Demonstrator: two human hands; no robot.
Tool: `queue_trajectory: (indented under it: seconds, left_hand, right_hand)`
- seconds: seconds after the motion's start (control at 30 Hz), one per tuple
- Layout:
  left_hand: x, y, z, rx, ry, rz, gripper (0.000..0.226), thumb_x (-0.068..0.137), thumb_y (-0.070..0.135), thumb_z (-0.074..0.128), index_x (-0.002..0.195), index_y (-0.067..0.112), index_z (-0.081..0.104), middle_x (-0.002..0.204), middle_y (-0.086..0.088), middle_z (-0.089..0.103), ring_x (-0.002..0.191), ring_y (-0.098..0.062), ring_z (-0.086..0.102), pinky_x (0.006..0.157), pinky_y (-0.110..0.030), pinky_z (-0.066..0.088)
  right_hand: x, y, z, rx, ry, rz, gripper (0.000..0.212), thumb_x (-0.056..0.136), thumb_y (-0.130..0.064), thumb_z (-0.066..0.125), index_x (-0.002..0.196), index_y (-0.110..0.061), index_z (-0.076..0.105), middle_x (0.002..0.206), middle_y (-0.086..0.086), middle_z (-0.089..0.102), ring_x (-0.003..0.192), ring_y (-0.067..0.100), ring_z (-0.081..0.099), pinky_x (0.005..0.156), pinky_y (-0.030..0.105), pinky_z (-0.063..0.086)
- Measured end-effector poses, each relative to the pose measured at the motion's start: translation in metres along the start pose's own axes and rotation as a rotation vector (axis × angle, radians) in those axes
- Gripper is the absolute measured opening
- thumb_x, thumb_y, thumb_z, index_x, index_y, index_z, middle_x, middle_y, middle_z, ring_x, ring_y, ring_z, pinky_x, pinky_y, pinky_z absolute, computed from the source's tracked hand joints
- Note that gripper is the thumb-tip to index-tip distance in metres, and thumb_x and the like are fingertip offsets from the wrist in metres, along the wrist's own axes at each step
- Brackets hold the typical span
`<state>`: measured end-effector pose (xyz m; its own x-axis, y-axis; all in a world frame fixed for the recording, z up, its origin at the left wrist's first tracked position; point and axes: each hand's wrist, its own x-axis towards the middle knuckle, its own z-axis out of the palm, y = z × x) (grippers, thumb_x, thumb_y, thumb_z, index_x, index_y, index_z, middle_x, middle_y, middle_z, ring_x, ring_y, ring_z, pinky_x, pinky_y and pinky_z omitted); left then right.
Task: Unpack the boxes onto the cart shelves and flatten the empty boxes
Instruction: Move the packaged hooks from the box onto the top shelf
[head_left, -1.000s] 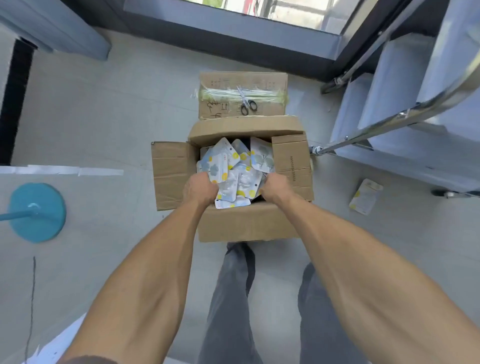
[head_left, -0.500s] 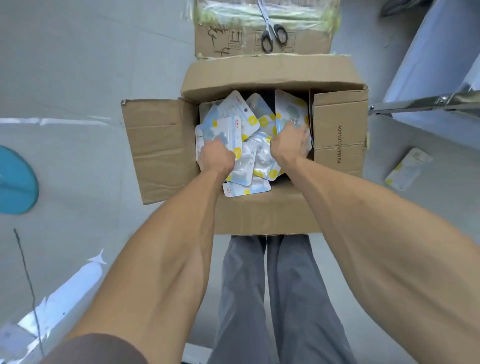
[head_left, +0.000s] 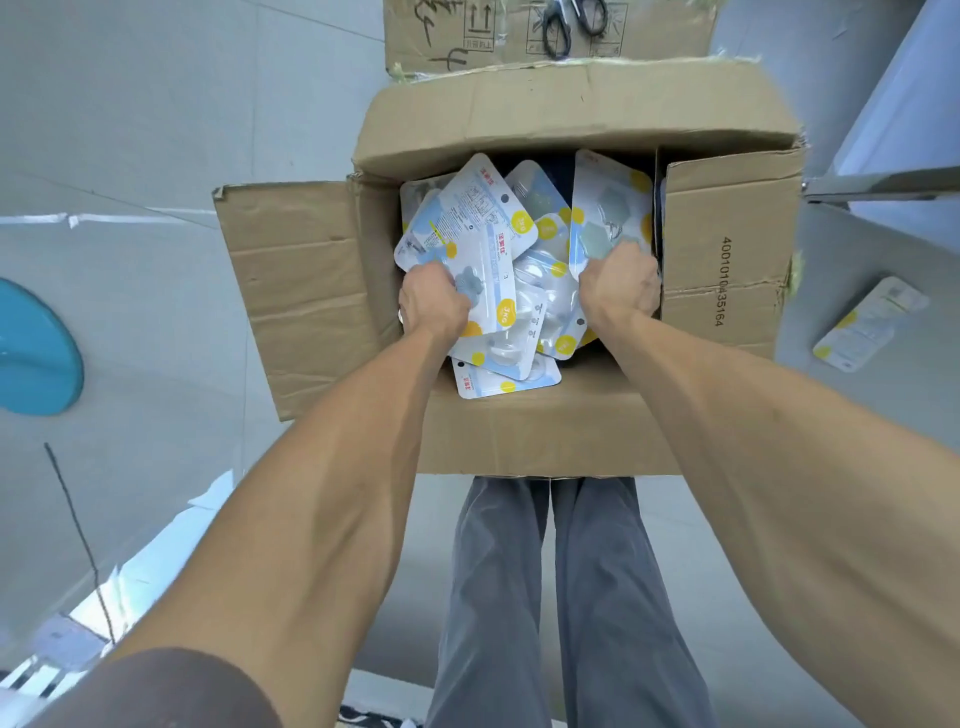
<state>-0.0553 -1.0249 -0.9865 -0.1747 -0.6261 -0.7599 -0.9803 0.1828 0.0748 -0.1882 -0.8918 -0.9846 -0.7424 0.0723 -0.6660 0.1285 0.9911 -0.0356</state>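
The open cardboard box (head_left: 524, 431) stands on the floor in front of the person's legs, its left flap (head_left: 301, 291) folded out flat and its right flap (head_left: 727, 260) bent outward. Inside lies a loose heap of blister packs (head_left: 498, 228) – flat card backs under clear plastic shells, light by the look of them, stiff enough to keep their shape but glossy and likely to slide over one another. A bundle would probably fan out and spill, so the safest hold seems to be from both sides, squeezing the stack edge-on rather than lifting from the top.

The left hand (head_left: 434, 301) is down in the left part of the heap, knuckles up, its grip curled round the edges of several packs. The right hand (head_left: 618, 283) is at the right side by the flap, its grip closed on the lower edge of an upright pack (head_left: 608, 208). Both forearms reach straight down and forward into the box.

One stray pack (head_left: 867, 325) lies on the floor to the right – apart from the box. Beyond it a sealed box (head_left: 498, 36) carries scissors (head_left: 566, 26).
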Motion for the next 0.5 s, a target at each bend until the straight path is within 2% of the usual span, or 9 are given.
queue_trajectory:
  seconds: [0.13,0.2,0.37,0.5]
  left_hand:
    - [-0.011,-0.006,0.012,-0.006,0.056,-0.017,0.022,0.088,0.001,0.05,0.099,0.006,0.068,0.113,-0.014,0.064,0.109,-0.033,0.058,0.091,-0.04,0.049]
    - [-0.017,-0.007,0.014,0.082,0.068,0.008,0.019,0.096,0.01,0.051,0.104,0.005,0.068,0.112,-0.016,0.064,0.108,-0.035,0.059,0.088,-0.04,0.048]
    - [-0.046,-0.006,0.007,0.16,0.104,-0.042,0.026,0.102,0.027,0.049,0.106,0.005,0.064,0.115,-0.016,0.064,0.108,-0.036,0.061,0.075,-0.035,0.038]
    - [-0.072,0.009,-0.018,0.141,0.084,-0.072,0.027,0.101,0.026,0.048,0.113,0.007,0.062,0.121,-0.015,0.062,0.113,-0.034,0.059,0.083,-0.034,0.041]
  right_hand:
    - [-0.005,0.001,0.0,-0.006,-0.043,0.064,0.019,0.091,-0.014,0.053,0.106,-0.008,0.063,0.112,0.014,0.065,0.105,0.034,0.063,0.076,0.034,0.044]
    - [-0.011,0.002,0.0,-0.044,-0.042,0.034,0.019,0.09,-0.014,0.051,0.103,-0.008,0.064,0.109,0.014,0.066,0.101,0.034,0.064,0.073,0.033,0.041]
    - [-0.036,0.004,-0.012,-0.105,-0.052,-0.006,0.025,0.092,-0.014,0.05,0.111,-0.006,0.064,0.114,0.014,0.065,0.104,0.033,0.063,0.077,0.034,0.044]
    - [-0.063,-0.002,-0.036,-0.063,-0.053,-0.037,0.024,0.09,-0.011,0.051,0.109,-0.007,0.065,0.113,0.013,0.066,0.102,0.032,0.064,0.073,0.032,0.04]
